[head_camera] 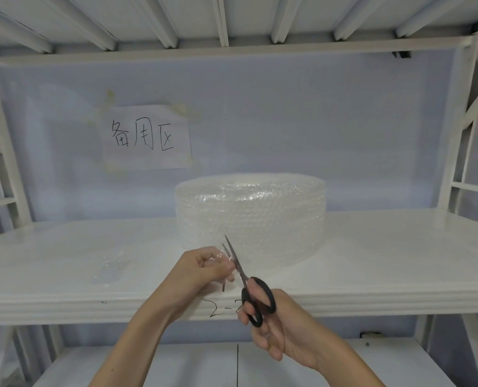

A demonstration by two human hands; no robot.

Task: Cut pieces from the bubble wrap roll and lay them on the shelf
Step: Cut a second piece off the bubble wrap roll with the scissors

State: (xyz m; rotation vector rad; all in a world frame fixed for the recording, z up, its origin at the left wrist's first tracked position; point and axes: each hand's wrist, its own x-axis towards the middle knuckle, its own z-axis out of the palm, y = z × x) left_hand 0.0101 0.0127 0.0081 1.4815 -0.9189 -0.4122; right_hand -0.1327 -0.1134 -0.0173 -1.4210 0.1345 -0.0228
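Your left hand (pixel 201 270): fingers pinch the loose end of the bubble wrap | your right hand (pixel 271 328): fingers grip the black-handled scissors (pixel 249 286), blades parted at that end | bubble wrap roll (pixel 250 219) sits upright on the white shelf (pixel 386 247), just behind your hands | a cut piece (pixel 110 270) lies flat on the shelf to the left.

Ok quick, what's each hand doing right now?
Left hand: closed, pinching the loose end of the bubble wrap.
Right hand: closed, gripping the black-handled scissors, blades slightly apart at the wrap.
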